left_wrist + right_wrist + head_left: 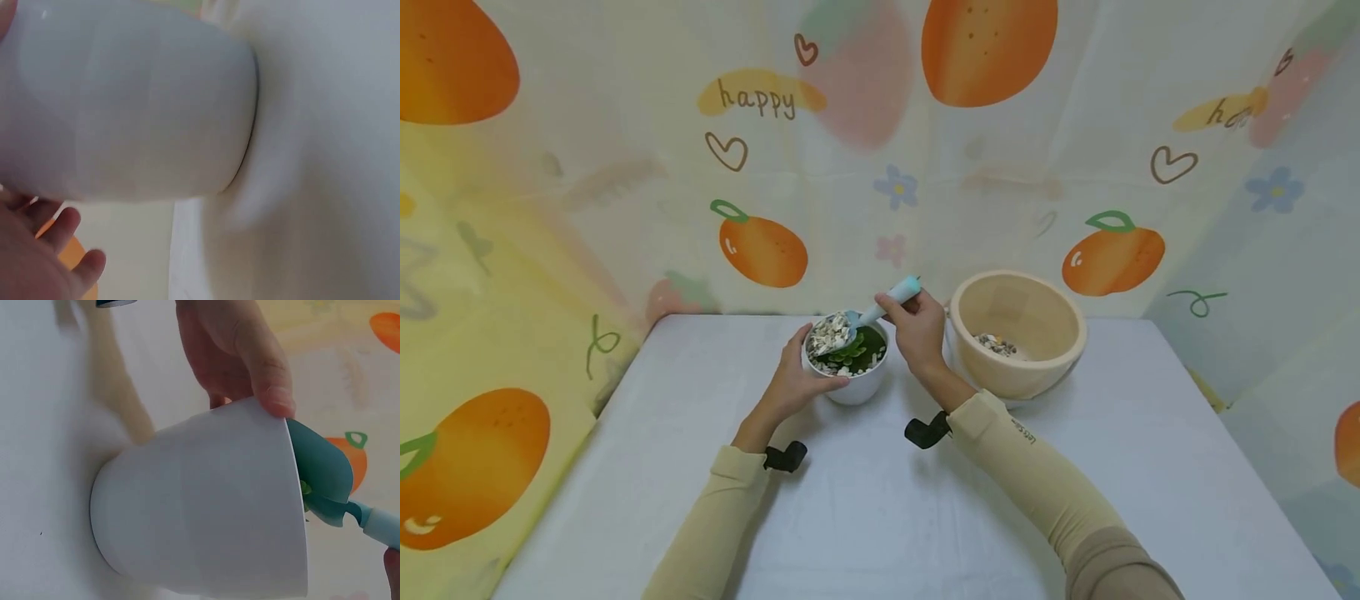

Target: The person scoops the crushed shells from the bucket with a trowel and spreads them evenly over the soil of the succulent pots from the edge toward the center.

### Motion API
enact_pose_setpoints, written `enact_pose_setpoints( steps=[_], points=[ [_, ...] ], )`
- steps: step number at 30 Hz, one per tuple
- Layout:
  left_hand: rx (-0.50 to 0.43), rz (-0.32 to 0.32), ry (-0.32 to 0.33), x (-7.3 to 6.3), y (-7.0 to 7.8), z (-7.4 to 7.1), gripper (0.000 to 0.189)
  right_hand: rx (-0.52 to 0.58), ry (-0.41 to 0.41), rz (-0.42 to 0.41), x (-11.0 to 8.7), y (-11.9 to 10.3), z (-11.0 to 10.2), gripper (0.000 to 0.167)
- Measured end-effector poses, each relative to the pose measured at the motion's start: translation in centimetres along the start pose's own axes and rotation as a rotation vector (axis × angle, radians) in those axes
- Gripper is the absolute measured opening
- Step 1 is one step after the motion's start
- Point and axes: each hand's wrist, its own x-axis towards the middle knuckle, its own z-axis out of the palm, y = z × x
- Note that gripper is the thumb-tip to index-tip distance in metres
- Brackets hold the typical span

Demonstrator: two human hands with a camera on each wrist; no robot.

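Note:
A white flowerpot (856,392) stands on the table, with a small green succulent (852,350) in dark soil and some pale pebbles inside its rim. My left hand (788,377) holds the pot from the left, thumb at the near side of the rim and fingers round the far side. In my right hand (921,329) I grip a small garden trowel (886,303) by its light blue handle. Its blade, heaped with pale pebbles (831,333), is over the left part of the pot. From the right wrist view, the teal underside of the trowel (325,464) shows right at the rim.
To the right of the pot stands a large beige tub (1022,375) with a small heap of mixed pebbles (996,344) at its bottom. A white cloth covers the table (865,517). Behind it hangs a fruit-patterned curtain (985,192).

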Motion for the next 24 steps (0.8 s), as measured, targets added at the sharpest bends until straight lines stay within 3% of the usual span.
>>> enact_pose_setpoints(
  steps=[5, 8, 13, 24],
  points=[
    [-0.025, -0.001, -0.075, 0.5, -0.2, -0.8, 0.117, 0.017, -0.010, 0.010, 0.2, 0.1, 0.1, 0.018],
    [-0.049, -0.007, -0.087, 0.8, -0.4, -0.9, 0.117, 0.010, -0.021, 0.011, 0.2, 0.1, 0.1, 0.019],
    [-0.064, -0.029, -0.053, 0.4, -0.4, -0.4, 0.116, -0.001, -0.018, 0.020, -0.1, 0.0, 0.0, 0.020],
    [0.023, 0.018, 0.076, -0.7, 0.3, 0.6, 0.114, -0.001, -0.020, -0.021, -0.2, -0.4, 0.0, 0.020]
  ],
)
